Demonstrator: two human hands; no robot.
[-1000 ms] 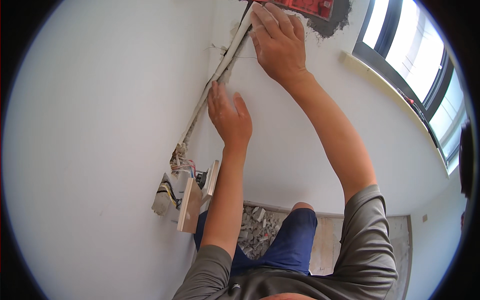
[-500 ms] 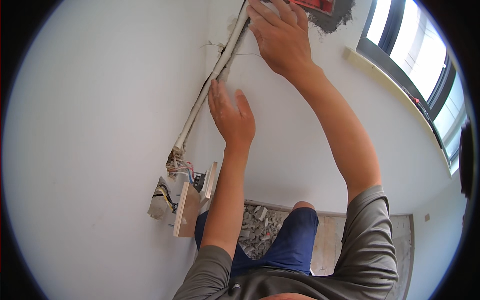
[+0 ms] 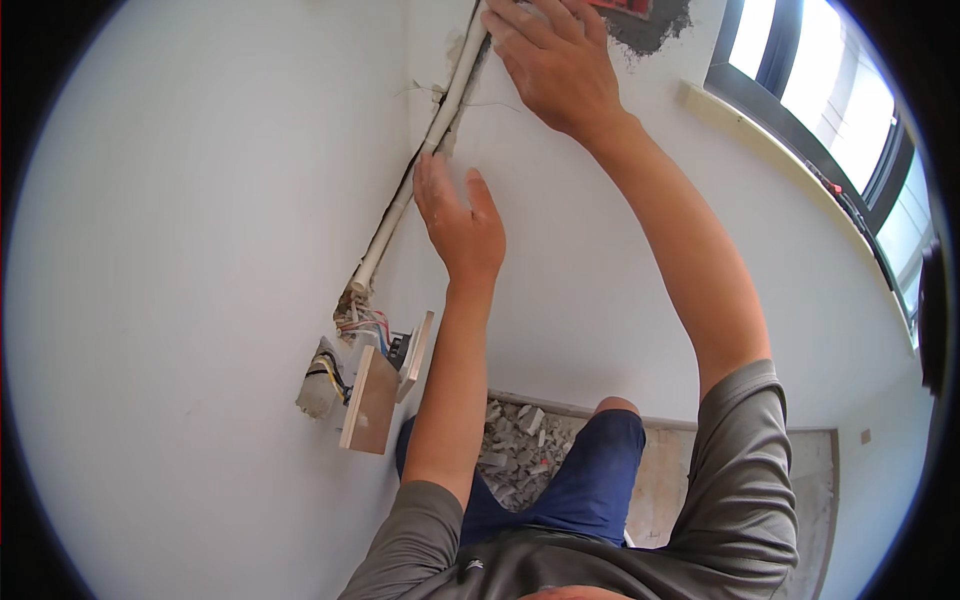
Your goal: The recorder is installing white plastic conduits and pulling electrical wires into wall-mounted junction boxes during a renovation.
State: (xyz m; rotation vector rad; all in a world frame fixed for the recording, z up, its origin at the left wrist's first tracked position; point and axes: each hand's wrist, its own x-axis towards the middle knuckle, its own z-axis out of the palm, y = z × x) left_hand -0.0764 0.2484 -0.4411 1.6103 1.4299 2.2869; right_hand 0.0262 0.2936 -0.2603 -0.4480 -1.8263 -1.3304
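A white conduit pipe (image 3: 388, 223) lies in a narrow chase cut along the wall corner, running from the top of view down to a rough hole. My left hand (image 3: 462, 222) is open, its fingertips against or very near the middle of the pipe and its thumb held apart. Higher up, my right hand (image 3: 562, 68) is open, its fingers spread toward the pipe's upper stretch. Whether those fingers touch it, I cannot tell. Coloured wires (image 3: 372, 322) come out of the hole below the pipe. They lead to two switch or socket plates, the nearer plate (image 3: 370, 402) tan-faced.
Below the wires a second wall hole (image 3: 322, 378) holds yellow and black wires. A red box (image 3: 630, 6) sits in grey mortar at the top. To the right is a dark-framed window (image 3: 800, 100) with a sill. Broken rubble (image 3: 520, 450) covers the floor by my legs.
The view has shifted slightly. Both hands stay by the pipe, still open, with my right hand a little further left and lower in the picture.
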